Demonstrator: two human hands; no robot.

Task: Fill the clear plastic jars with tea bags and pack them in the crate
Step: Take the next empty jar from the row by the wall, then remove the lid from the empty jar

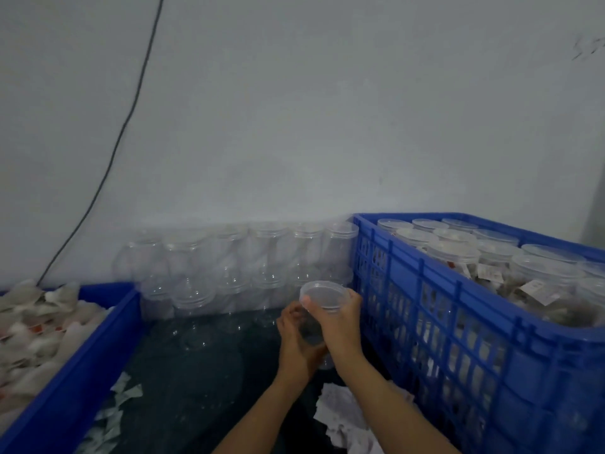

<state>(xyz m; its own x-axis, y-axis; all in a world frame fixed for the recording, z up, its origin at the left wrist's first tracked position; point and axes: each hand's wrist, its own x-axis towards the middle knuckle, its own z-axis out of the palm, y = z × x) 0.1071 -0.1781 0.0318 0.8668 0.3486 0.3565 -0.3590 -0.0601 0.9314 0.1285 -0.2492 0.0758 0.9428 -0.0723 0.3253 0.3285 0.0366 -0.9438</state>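
Note:
Both hands hold one clear plastic jar (312, 332) above the dark table, just left of the blue crate (458, 339). My left hand (296, 345) grips the jar's body, which shows dark contents inside. My right hand (340, 317) grips the clear lid (324, 294) on top of the jar. The crate on the right holds several lidded jars (451, 250) filled with tea bags. A blue bin (82, 365) at the left is heaped with loose white tea bags (32, 332).
Empty clear jars (235, 267) are stacked in two rows along the grey wall behind the hands. Loose tea bags (114, 417) and crumpled white paper (347, 417) lie on the dark table. A black cable (131, 113) runs down the wall at left.

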